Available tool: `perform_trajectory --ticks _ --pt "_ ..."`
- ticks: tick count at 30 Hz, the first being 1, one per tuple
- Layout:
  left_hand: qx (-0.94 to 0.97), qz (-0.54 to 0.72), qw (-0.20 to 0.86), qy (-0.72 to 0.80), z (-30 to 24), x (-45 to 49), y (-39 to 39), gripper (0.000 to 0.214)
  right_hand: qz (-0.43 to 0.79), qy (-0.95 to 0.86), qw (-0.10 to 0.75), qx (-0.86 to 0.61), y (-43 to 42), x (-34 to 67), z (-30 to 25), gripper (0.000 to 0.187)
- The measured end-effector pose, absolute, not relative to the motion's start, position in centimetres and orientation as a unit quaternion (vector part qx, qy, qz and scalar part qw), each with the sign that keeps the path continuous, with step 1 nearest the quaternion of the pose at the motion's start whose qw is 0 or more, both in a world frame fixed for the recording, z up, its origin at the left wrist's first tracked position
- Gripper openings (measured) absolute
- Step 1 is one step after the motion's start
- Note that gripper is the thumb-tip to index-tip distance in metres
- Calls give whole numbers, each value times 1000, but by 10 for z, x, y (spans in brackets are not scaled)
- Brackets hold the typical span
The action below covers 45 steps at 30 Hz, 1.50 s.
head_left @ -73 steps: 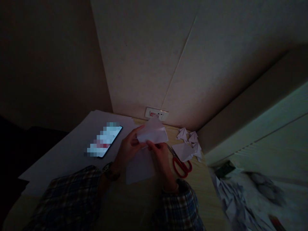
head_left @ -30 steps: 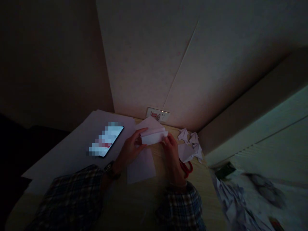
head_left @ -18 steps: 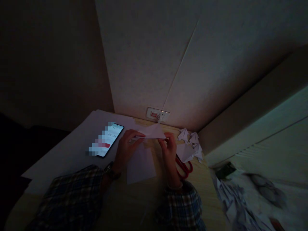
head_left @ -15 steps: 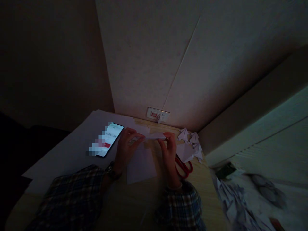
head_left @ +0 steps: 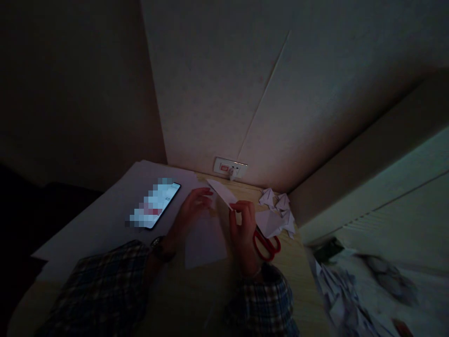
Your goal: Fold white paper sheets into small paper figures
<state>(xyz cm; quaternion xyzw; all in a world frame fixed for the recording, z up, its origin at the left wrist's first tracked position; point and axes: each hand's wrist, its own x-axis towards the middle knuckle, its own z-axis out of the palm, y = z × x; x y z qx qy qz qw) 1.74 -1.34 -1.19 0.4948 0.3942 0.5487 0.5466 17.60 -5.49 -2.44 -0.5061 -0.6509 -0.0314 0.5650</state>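
My right hand [head_left: 244, 229] has its fingertips [head_left: 235, 211] pinched on the near end of the folded paper [head_left: 220, 191]. From that pinch the paper's long axis slants away toward 10 o'clock. My left hand [head_left: 192, 207] lies slack with the fingers spread at the paper's 8 o'clock, holding nothing. I cannot tell whether it touches the paper. Red scissors [head_left: 266, 244] lie at 4 o'clock of the right hand.

Very dim and grainy; the phone [head_left: 154, 205] screen glows at left, the edges are warped, and the near right is blurred.
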Motion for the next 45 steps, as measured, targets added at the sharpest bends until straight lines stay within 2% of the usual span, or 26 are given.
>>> perform_trajectory --ticks 3,9,12,17,23,28,32,39,45 --pt "510 496 625 320 -15 22 -16 52 24 -699 504 -507 -55 173 -28 15" --pt "578 466 533 404 -18 15 -12 42 153 -725 484 -466 -48 171 -28 21" --pt "584 464 499 440 -17 8 -7 36 202 -683 517 -475 -48 175 -22 19" --pt "605 450 475 453 -7 -3 -4 33 208 -572 603 -516 -47 190 -16 21" --pt "613 466 459 443 3 -6 -6 32 316 -532 604 -501 -41 200 -19 21" --pt "529 530 461 476 -6 -6 -4 26 344 -573 571 -477 -43 197 -20 19" --pt "558 524 420 487 -7 -7 -1 16 376 -603 551 -437 -45 195 -19 24" --pt "597 487 427 474 4 -7 -5 24 347 -603 567 -441 -43 197 -25 14" --pt "596 466 471 453 6 -4 -9 28 342 -596 568 -453 -45 195 -31 16"
